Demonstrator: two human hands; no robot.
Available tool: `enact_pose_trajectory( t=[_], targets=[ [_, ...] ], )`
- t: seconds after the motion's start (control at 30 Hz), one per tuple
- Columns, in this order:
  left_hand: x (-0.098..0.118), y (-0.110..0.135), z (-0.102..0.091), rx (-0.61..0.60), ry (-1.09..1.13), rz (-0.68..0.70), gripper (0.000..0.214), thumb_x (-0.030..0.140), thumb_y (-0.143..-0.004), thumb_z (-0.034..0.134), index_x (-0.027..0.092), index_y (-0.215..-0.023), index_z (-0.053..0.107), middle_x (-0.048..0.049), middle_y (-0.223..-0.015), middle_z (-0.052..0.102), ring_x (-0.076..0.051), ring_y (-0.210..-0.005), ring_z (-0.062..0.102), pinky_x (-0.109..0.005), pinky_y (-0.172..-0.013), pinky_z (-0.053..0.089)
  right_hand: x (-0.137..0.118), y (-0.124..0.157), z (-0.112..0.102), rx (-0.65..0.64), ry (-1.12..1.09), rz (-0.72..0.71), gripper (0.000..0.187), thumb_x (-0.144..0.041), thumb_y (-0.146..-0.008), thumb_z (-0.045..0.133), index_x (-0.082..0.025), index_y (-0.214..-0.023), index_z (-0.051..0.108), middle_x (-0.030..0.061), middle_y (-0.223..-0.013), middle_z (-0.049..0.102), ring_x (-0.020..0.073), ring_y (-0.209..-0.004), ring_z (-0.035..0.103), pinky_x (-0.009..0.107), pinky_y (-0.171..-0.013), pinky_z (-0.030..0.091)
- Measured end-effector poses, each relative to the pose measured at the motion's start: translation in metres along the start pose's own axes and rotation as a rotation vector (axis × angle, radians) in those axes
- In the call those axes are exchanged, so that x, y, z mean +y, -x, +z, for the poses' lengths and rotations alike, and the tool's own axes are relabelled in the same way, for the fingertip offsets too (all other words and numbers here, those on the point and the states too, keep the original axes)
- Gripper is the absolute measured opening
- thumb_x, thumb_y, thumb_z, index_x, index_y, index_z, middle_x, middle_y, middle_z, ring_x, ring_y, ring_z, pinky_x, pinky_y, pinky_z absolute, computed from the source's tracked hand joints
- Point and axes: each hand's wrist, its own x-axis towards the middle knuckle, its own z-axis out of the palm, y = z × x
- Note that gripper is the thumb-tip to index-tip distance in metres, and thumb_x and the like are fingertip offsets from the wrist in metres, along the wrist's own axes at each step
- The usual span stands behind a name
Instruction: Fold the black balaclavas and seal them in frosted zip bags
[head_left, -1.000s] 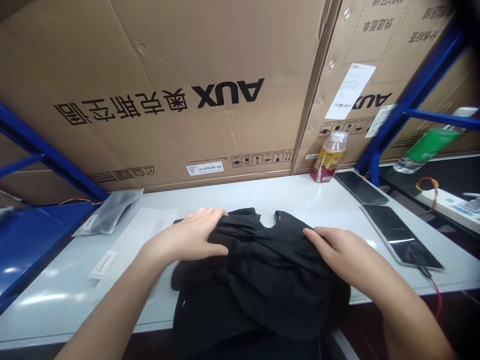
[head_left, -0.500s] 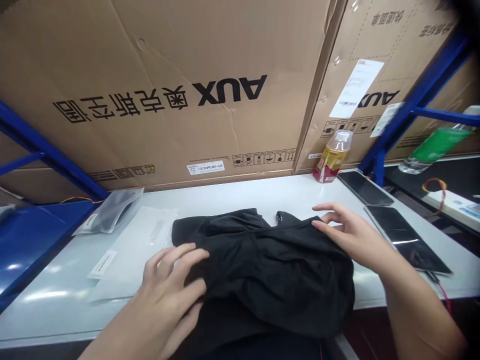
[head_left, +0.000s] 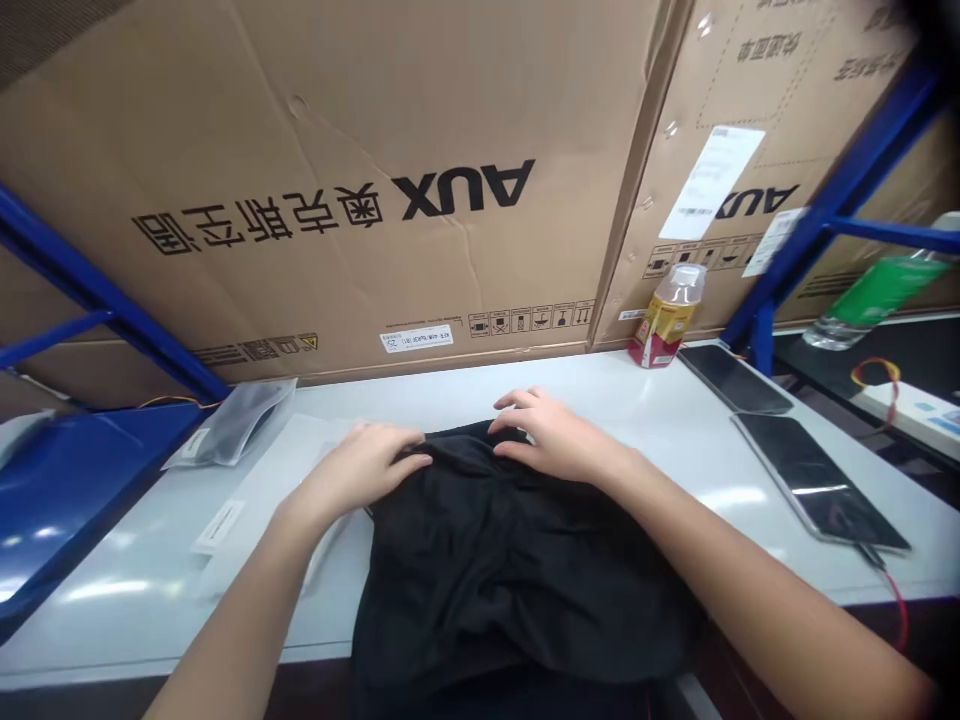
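Observation:
A black garment (head_left: 510, 570) lies bunched on the white table (head_left: 660, 440) and hangs over its near edge. My left hand (head_left: 360, 472) rests on the garment's far left corner, fingers curled onto the cloth edge. My right hand (head_left: 551, 438) lies on the garment's far edge near the middle, fingers spread and pressing down on the fabric. Both hands sit close together at the top of the garment.
Clear plastic bags (head_left: 232, 435) lie at the left of the table. A drink bottle (head_left: 666, 316) stands at the back right, next to two dark phones (head_left: 814, 478). Large AUX cardboard boxes (head_left: 420, 190) stand behind the table. Blue shelf frames (head_left: 817, 215) flank it.
My right hand moved left from the garment's right corner to its far middle edge. My left hand moved up from the near left side to the far left corner. The garment looks narrower.

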Motion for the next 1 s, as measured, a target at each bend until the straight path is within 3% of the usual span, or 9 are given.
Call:
enact_pose_trajectory(
  t=[0.1, 0.2, 0.3, 0.43, 0.57, 0.73, 0.83, 0.93, 1.0],
  targets=[
    [-0.004, 0.000, -0.005, 0.067, -0.057, -0.091, 0.031, 0.047, -0.104, 0.052, 0.023, -0.099, 0.071, -0.0031, -0.089, 0.076, -0.027, -0.082, 0.070, -0.037, -0.076, 0.051, -0.003, -0.028, 0.007, 0.003, 0.057, -0.003, 0.006, -0.022, -0.096, 0.071, -0.023, -0.093, 0.075, 0.0076, -0.120, 0.073, 0.0293, -0.116, 0.063, 0.046, -0.100, 0.053],
    [0.015, 0.012, 0.003, 0.215, -0.139, -0.173, 0.041, 0.041, -0.102, 0.056, 0.019, -0.136, 0.063, -0.0159, -0.128, 0.071, -0.040, -0.120, 0.064, -0.054, -0.096, 0.050, -0.014, -0.024, 0.008, 0.069, 0.104, 0.045, 0.019, -0.018, -0.102, 0.059, -0.017, -0.117, 0.071, 0.0142, -0.131, 0.069, 0.0327, -0.124, 0.060, 0.052, -0.105, 0.051],
    [0.050, 0.044, 0.030, 0.269, -0.136, 0.001, 0.061, 0.048, -0.102, 0.060, 0.025, -0.157, 0.047, -0.0138, -0.158, 0.053, -0.038, -0.143, 0.050, -0.056, -0.114, 0.046, -0.033, 0.021, 0.012, 0.117, 0.148, 0.062, 0.039, -0.017, -0.103, 0.053, -0.011, -0.141, 0.060, 0.0192, -0.159, 0.051, 0.0393, -0.151, 0.040, 0.058, -0.119, 0.041],
    [0.083, 0.099, 0.077, 0.098, -0.153, 0.283, 0.099, 0.061, -0.090, 0.073, 0.032, -0.169, 0.022, -0.0082, -0.172, 0.034, -0.039, -0.153, 0.041, -0.058, -0.115, 0.049, -0.038, 0.107, 0.031, 0.070, 0.216, 0.057, 0.057, -0.040, -0.108, 0.051, -0.026, -0.162, 0.042, 0.0057, -0.171, 0.037, 0.0372, -0.160, 0.027, 0.061, -0.123, 0.039],
    [0.079, 0.118, 0.100, 0.055, -0.177, 0.218, 0.118, 0.029, -0.078, 0.087, 0.035, -0.170, 0.013, -0.0077, -0.175, 0.026, -0.041, -0.154, 0.039, -0.064, -0.117, 0.046, -0.021, 0.140, 0.046, -0.004, 0.233, 0.146, 0.066, -0.054, -0.106, 0.050, -0.032, -0.166, 0.033, 0.0037, -0.174, 0.028, 0.0390, -0.160, 0.024, 0.069, -0.123, 0.034],
    [0.060, 0.103, 0.089, 0.003, -0.107, 0.189, 0.113, 0.002, -0.078, 0.061, 0.038, -0.170, 0.008, -0.0025, -0.176, 0.018, -0.036, -0.160, 0.028, -0.065, -0.122, 0.039, -0.010, 0.117, 0.038, -0.021, 0.140, 0.173, 0.062, -0.056, -0.106, 0.049, -0.028, -0.162, 0.044, 0.0072, -0.172, 0.032, 0.0401, -0.161, 0.022, 0.071, -0.125, 0.028],
    [0.055, 0.100, 0.075, -0.016, -0.072, 0.201, 0.095, 0.021, -0.093, 0.065, 0.041, -0.169, 0.012, -0.0039, -0.174, 0.022, -0.039, -0.158, 0.028, -0.068, -0.116, 0.045, 0.002, 0.106, 0.024, 0.030, 0.033, 0.211, 0.049, -0.047, -0.109, 0.045, -0.031, -0.154, 0.054, 0.0063, -0.166, 0.046, 0.0348, -0.156, 0.038, 0.062, -0.123, 0.037],
    [0.056, 0.094, 0.060, -0.021, -0.022, 0.223, 0.085, 0.053, -0.097, 0.067, 0.041, -0.168, 0.020, -0.0061, -0.171, 0.030, -0.043, -0.156, 0.031, -0.070, -0.111, 0.048, 0.026, 0.099, 0.011, 0.228, 0.027, 0.382, 0.043, -0.045, -0.107, 0.049, -0.025, -0.143, 0.063, 0.0117, -0.149, 0.063, 0.0340, -0.139, 0.056, 0.057, -0.116, 0.046],
    [0.061, 0.083, 0.052, -0.012, 0.006, 0.211, 0.076, 0.055, -0.102, 0.060, 0.041, -0.167, 0.025, -0.0054, -0.170, 0.033, -0.040, -0.157, 0.032, -0.068, -0.116, 0.044, 0.040, 0.092, 0.003, 0.263, 0.035, 0.474, 0.042, -0.051, -0.102, 0.057, -0.023, -0.130, 0.069, 0.0128, -0.132, 0.070, 0.0355, -0.128, 0.062, 0.056, -0.109, 0.049]
  ],
)
